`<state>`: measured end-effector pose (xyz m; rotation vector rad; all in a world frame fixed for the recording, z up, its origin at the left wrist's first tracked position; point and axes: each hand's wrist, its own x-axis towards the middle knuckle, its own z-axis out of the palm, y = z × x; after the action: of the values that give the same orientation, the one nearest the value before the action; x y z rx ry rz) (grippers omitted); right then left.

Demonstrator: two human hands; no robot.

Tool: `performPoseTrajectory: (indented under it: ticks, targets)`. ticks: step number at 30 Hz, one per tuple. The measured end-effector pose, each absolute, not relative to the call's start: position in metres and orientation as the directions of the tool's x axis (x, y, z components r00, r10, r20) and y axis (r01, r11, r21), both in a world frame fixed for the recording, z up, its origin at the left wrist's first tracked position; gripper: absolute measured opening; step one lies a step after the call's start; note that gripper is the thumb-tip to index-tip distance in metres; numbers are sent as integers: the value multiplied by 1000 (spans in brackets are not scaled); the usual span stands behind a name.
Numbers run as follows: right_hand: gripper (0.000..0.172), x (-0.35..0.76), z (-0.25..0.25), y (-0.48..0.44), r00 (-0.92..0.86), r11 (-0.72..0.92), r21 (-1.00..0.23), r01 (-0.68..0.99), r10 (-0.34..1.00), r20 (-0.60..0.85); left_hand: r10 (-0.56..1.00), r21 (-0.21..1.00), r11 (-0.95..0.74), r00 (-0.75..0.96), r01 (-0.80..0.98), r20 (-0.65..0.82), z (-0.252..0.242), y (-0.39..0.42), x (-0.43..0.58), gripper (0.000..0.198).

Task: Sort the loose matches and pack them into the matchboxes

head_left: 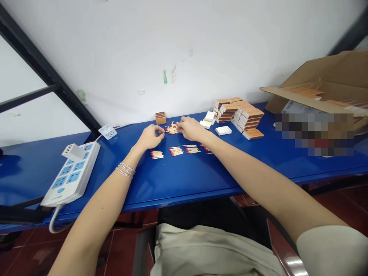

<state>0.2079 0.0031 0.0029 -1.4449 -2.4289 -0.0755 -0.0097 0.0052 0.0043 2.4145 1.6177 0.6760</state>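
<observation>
Loose heap of red-tipped wooden matches (171,130) on glossy blue tabletop (178,180), between hands. Left hand (151,137) at heap's left edge, thumb and forefinger curved near each other; right hand (189,129) at right edge, fingers bent. Grip of either: cannot tell.

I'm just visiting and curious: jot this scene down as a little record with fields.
Left hand: at the left edge of the loose match pile; grip unclear
Right hand: at the pile's right edge; grip unclear
Match groups: four, rightmost partly hidden
Matchboxes: stacked, right of the hands
Cardboard box: open, far right
Power strip: left
</observation>
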Motion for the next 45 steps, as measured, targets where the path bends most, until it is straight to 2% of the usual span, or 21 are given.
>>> performPoseTrajectory:
  ticks: [3,7,10,13,15,17,19,22,28,32,38,42,45]
  targets:
    - [29,219,13,0,-354,420,-217,881,890,286,905,374,-412,324,831,276,4,5,-10,23]
    - [39,240,29,-4,-286,355,-390,850,932,223,904,376,-419,340,826,260,5,4,-9,23]
    - [30,250,36,-7,-258,318,-514,797,948,187,901,367,-424,346,828,261,6,3,-8,22]
    - [17,256,35,-12,-188,195,-645,739,979,81,897,362,-432,353,826,265,6,3,-10,23]
    - [7,261,31,-20,-174,119,-708,696,985,-6,896,362,-433,351,826,270,6,3,-11,24]
    - [6,267,26,-31,-145,73,-742,666,989,-32,898,365,-429,348,826,270,5,4,-12,24]
    - [12,275,21,-43,-87,45,-729,683,996,-20,899,369,-428,348,825,265,4,5,-12,24]
    - [16,287,16,-57,-51,40,-639,768,999,1,897,369,-434,357,822,262,3,6,-12,23]
    - [13,306,14,-61,-210,167,-480,861,977,-38,892,363,-444,369,819,261,2,6,-10,23]
    - [15,305,24,-49,-276,217,-480,850,959,-57,882,341,-464,394,817,258,5,6,-8,24]
    - [20,269,24,-4,-264,308,-362,880,950,166,882,337,-466,401,818,247,6,6,-10,24]
    - [34,244,14,21,-225,256,-315,914,965,131,887,347,-457,392,819,244,5,6,-12,23]
    - [36,237,9,27,-180,205,-317,926,978,104,889,350,-452,383,821,250,5,6,-13,22]
